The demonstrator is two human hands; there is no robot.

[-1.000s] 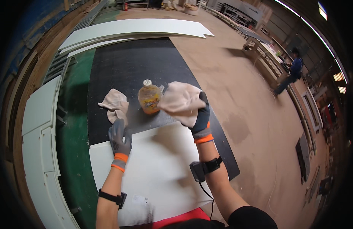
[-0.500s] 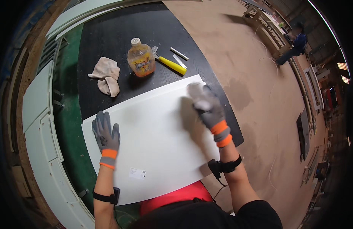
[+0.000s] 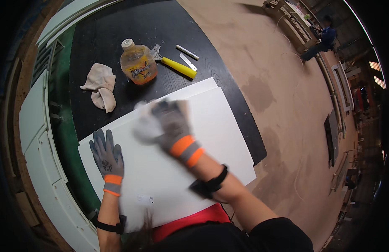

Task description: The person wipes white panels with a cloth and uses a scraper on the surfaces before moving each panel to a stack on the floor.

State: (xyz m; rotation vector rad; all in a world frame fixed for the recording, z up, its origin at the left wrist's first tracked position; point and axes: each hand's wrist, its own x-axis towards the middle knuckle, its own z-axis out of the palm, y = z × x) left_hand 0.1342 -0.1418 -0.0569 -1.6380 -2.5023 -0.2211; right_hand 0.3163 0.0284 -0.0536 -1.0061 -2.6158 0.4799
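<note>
Right hand [image 3: 171,126]: motion-blurred, curled on a pale cloth [image 3: 145,128], now further left across the white panel [image 3: 211,138] than half a second ago; wiping stroke underway.
Left hand [image 3: 107,157]: flat, fingers spread, holds nothing, still pressing the panel's near-left edge.
Table [image 3: 98,46]: bottle [image 3: 137,64], spare rag [image 3: 100,86], yellow-handled scraper [image 3: 173,65] unmoved.

Bottle [image 3: 138,65] behind panel [image 3: 219,138]; rag [image 3: 101,85] left, scraper [image 3: 174,64] right.

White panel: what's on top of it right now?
Left hand lies flat on the white panel; right hand presses a blurred cloth on it. Panel beneath them is hidden.
</note>
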